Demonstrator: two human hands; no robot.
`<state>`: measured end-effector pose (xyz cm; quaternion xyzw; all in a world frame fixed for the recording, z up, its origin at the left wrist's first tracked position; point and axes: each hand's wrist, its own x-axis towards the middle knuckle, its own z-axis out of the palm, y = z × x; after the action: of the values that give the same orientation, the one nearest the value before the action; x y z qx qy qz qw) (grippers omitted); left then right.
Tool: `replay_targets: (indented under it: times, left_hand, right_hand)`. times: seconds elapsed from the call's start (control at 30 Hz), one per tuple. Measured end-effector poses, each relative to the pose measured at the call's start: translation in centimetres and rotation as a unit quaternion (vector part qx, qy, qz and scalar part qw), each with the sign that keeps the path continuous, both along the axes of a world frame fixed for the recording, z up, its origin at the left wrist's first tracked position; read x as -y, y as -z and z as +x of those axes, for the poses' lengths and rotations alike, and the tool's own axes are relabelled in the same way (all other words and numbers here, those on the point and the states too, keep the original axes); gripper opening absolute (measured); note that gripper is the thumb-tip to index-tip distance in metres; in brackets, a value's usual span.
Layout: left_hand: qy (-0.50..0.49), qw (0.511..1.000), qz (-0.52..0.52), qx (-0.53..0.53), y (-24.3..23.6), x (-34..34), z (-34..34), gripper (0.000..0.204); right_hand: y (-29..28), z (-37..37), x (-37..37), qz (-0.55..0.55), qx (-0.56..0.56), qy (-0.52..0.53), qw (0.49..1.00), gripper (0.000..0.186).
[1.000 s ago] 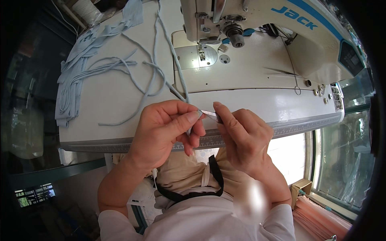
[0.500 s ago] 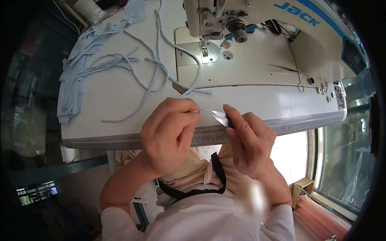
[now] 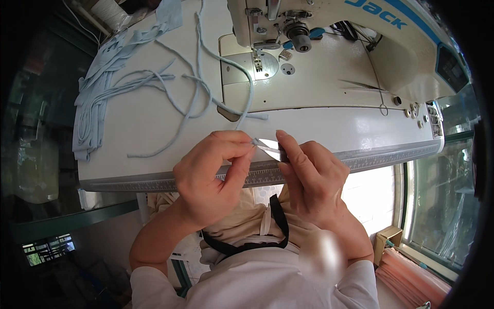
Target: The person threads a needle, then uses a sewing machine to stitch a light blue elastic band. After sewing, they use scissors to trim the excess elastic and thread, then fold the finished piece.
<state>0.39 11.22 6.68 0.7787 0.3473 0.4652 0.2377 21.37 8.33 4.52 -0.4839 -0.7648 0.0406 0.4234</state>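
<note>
Between thumb and forefinger, my left hand (image 3: 212, 175) pinches the end of a light blue fabric cord (image 3: 241, 122). A small tip of it shows at the fingertips. My right hand (image 3: 318, 177) is closed around a pair of thread snips (image 3: 271, 148), their two pointed silver blades spread apart. The blade tips reach the cord's end, right beside my left fingertips; whether they touch the fabric I cannot tell. Both hands are above the table's near edge. Further lengths of blue cord (image 3: 191, 103) lie loosely looped on the tabletop behind my left hand.
A white sewing machine (image 3: 303, 20) with its metal bed (image 3: 309, 92) stands at the back right. Folded blue fabric strips (image 3: 95, 113) are piled on the left. A measuring tape (image 3: 128, 183) runs along the front edge. Tweezers (image 3: 363, 85) and several bobbins (image 3: 414, 110) lie at right.
My right hand has moved slightly left, bringing the snips' blades from a gap away up to the cord's end. My left hand still pinches the cord.
</note>
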Motion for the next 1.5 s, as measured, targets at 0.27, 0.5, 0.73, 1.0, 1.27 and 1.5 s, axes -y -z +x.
replay_targets:
  times: [0.27, 0.5, 0.73, 1.0, 1.27, 1.5]
  left_hand:
    - [0.006, 1.000, -0.001, 0.003, 0.12, -0.18, 0.01, 0.016]
    - [-0.004, 1.000, 0.025, -0.012, -0.07, -0.34, 0.20, 0.016]
    - [-0.003, 1.000, 0.028, -0.014, -0.06, -0.32, 0.09, 0.016]
    - [-0.002, 0.998, 0.052, -0.034, -0.52, -0.44, 0.23, 0.017]
    - [-0.019, 0.989, 0.129, -0.072, -0.67, -0.62, 0.50, 0.022]
    - [-0.015, 0.988, 0.138, -0.062, -0.57, -0.86, 0.69, 0.023]
  right_hand:
    - [0.20, 0.06, -0.10, -0.001, 0.007, 0.001, 1.000, 0.051]
    - [0.45, 0.04, -0.24, 0.015, 0.009, 0.003, 1.000, 0.049]
    - [0.33, 0.11, -0.22, 0.007, -0.001, 0.020, 1.000, 0.045]
    - [0.38, -0.01, -0.23, 0.008, -0.009, 0.004, 1.000, 0.046]
    - [-0.07, 0.02, -0.17, -0.001, -0.007, 0.016, 1.000, 0.047]
    - [0.27, -0.07, -0.36, 0.020, -0.001, 0.013, 1.000, 0.046]
